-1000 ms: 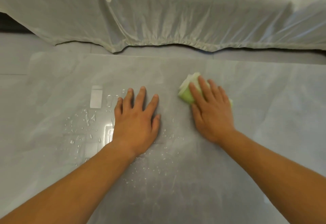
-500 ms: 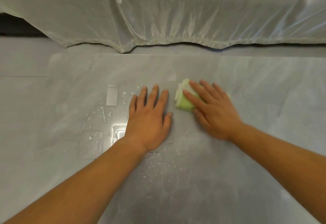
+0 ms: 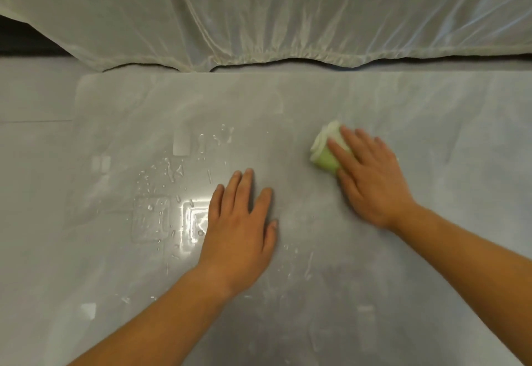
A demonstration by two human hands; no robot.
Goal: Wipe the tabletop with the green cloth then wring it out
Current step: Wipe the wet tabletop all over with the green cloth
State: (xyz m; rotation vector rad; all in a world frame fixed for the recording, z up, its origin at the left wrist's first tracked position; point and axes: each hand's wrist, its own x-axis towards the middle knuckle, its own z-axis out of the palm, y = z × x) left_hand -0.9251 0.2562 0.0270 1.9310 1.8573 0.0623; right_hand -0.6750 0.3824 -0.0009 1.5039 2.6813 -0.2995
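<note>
Water drops [image 3: 169, 175] bead on the grey tabletop [image 3: 374, 293] at left. Left hand [image 3: 240, 230] lies flat just beside them, fingers straight, holding nothing. Right hand [image 3: 371, 175] presses the bunched green cloth [image 3: 324, 154] to the tabletop (fingers extended over it). White sheet [image 3: 259, 11] hangs behind.

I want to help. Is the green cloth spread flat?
No, folded up: the green cloth shows layered folds under the right hand.

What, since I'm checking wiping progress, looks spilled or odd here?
Water droplets lie scattered on the tabletop, left of the left hand; the right hand presses the green cloth well to their right.
</note>
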